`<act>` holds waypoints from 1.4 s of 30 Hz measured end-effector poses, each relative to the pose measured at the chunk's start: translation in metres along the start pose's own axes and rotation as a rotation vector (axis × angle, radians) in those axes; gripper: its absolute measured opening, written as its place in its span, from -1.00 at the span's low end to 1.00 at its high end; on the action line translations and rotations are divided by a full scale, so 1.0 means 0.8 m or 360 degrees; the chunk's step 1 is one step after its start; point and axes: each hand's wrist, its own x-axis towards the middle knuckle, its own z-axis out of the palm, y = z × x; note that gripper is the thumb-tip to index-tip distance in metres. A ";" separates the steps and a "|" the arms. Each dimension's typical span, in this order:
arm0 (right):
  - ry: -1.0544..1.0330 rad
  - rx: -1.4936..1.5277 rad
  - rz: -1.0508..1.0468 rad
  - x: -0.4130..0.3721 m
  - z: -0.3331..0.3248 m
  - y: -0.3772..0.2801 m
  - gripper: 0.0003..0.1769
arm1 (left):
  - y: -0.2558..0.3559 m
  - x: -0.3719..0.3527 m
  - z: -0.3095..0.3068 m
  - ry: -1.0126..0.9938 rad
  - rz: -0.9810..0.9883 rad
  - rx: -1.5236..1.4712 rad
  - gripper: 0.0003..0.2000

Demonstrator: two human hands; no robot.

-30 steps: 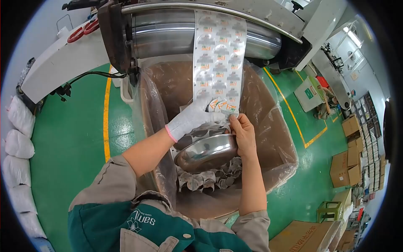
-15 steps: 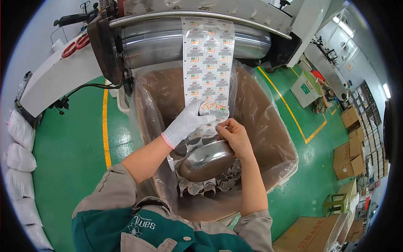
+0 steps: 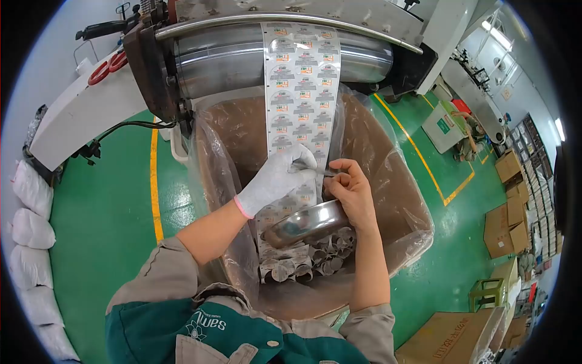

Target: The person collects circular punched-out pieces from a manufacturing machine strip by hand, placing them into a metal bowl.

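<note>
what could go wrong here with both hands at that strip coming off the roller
1. The printed strip hangs from the roller, with the gloved left hand and the bare right hand at it. A hard tug could tear or crease it.
2. The metal bowl sits tilted under the right hand, over the lined box. It might slip into the heaped strip below.

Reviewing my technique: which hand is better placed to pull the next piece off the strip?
Probably right: the right hand pinches at the printed strip above the bowl; the gloved left hand rests on the strip.
</note>
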 end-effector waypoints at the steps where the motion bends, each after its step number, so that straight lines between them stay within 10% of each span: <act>1: 0.0005 0.0009 0.0004 0.000 -0.001 0.001 -0.75 | -0.003 0.001 0.001 -0.0005 -0.0008 0.0005 -0.87; 3: -0.0066 0.0075 -0.0084 -0.002 -0.001 0.001 -0.75 | -0.009 0.002 0.001 0.0082 0.0903 0.0456 -0.80; 12: -0.0220 0.0153 -0.0235 -0.006 -0.001 0.001 -0.70 | 0.000 -0.002 0.002 0.0286 0.1295 0.0777 -0.79; 42: -0.0238 0.0221 -0.0266 -0.005 -0.012 0.002 -0.55 | 0.007 -0.014 0.002 0.0404 0.1458 0.1001 -0.72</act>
